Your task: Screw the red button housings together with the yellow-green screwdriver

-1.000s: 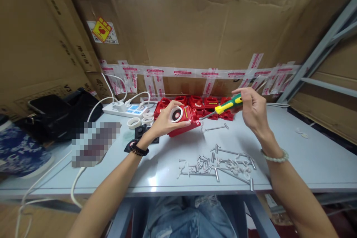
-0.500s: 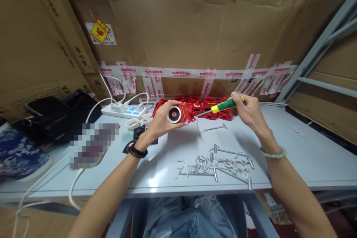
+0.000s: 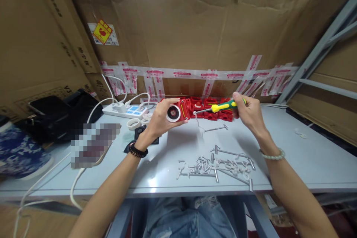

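My left hand (image 3: 161, 119) is wrapped round a red part (image 3: 184, 109) with a white ring and black centre on its near side. In my right hand (image 3: 248, 111) is a screwdriver (image 3: 223, 107) with a green and yellow handle, pointing left. Its tip meets the right end of the red part, where a white string (image 3: 197, 121) hangs down. The string runs toward a metal T-shaped rod (image 3: 216, 128) lying on the table. Several more red parts (image 3: 224, 114) stand behind the screwdriver.
Metal pins (image 3: 203, 165) and T-rods with white string (image 3: 234, 165) lie near the front edge. White rings (image 3: 134, 123), a power strip (image 3: 125, 111), a phone (image 3: 96, 145) and a black bag (image 3: 69, 119) are at the left. Cardboard (image 3: 178, 33) stands behind.
The screwdriver has tilted closer to level, and its tip has shifted slightly left and up against the red part. Both hands keep their holds. The whole view has shifted slightly.
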A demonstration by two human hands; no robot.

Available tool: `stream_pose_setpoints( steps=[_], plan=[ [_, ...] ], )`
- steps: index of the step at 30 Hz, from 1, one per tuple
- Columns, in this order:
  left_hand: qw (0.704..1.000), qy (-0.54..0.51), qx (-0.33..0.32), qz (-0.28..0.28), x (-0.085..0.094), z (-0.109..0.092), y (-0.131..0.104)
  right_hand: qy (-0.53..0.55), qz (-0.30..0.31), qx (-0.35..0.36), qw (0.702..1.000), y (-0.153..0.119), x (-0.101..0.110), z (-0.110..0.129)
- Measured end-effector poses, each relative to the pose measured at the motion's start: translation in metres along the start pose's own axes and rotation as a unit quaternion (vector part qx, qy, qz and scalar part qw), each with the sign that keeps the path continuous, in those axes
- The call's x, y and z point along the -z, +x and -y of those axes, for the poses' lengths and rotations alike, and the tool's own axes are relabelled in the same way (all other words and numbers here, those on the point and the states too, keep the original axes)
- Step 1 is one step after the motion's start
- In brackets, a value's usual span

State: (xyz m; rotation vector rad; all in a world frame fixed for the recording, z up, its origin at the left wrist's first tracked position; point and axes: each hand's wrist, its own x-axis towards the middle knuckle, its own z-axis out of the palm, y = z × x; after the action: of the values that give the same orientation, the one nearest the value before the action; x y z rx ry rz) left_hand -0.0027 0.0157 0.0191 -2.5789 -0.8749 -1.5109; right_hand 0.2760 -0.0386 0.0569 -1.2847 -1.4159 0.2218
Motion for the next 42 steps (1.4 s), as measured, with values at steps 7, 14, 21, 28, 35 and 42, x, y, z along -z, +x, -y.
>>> stream_pose_setpoints(
  steps=[7,14,21,28,35,42],
  plan=[
    [1.0,-0.008,0.016,0.011,0.0,0.0,0.0,0.189,0.15,-0.071,0.968,0.003,0.007,0.005],
    [1.0,0.015,0.004,0.013,0.001,0.004,0.0,-0.026,0.101,0.001,0.995,0.001,0.007,0.004],
    [1.0,0.02,0.011,0.008,0.001,0.005,0.0,0.019,0.105,-0.006,0.994,0.0,0.002,0.0],
    [0.999,0.026,0.019,0.014,0.002,0.007,0.002,0.081,0.205,-0.036,0.975,0.002,0.009,-0.002],
    [0.999,0.014,0.027,0.011,0.003,0.005,0.002,-0.113,0.042,0.043,0.992,-0.001,0.001,-0.003],
    [0.999,0.01,0.024,0.02,0.002,0.007,0.002,0.082,0.144,-0.044,0.985,-0.001,-0.002,-0.001]
  ],
)
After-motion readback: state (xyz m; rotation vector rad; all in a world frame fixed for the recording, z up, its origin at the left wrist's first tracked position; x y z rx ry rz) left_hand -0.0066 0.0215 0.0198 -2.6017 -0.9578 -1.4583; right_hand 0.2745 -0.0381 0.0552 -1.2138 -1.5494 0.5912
